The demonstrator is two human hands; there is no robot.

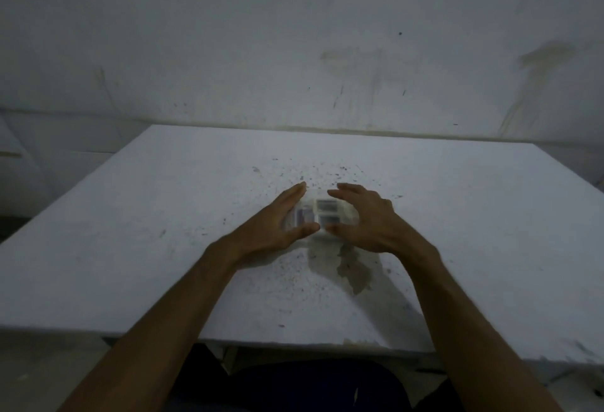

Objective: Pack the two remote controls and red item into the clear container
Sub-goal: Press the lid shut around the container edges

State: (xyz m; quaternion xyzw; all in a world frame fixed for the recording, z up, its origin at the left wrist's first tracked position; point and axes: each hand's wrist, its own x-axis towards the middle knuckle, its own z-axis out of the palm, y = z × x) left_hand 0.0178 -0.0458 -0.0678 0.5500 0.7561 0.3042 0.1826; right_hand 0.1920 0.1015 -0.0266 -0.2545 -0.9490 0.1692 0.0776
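Note:
A small clear container (322, 215) sits in the middle of the white table (163, 232). Dark grey shapes show through its top. The view is too blurred to make out the remote controls or a red item. My left hand (277, 222) lies along its left side, fingers stretched out and thumb over the near edge. My right hand (366, 218) arches over its right side, fingers curved above the far edge and thumb at the front. Both hands cup the container loosely, with fingers apart.
A dark stain (354, 269) marks the table just in front of the container, with dark specks scattered around it. A scuffed white wall (294, 52) rises behind the table's far edge. My dark-clothed lap (310, 385) shows below the near edge.

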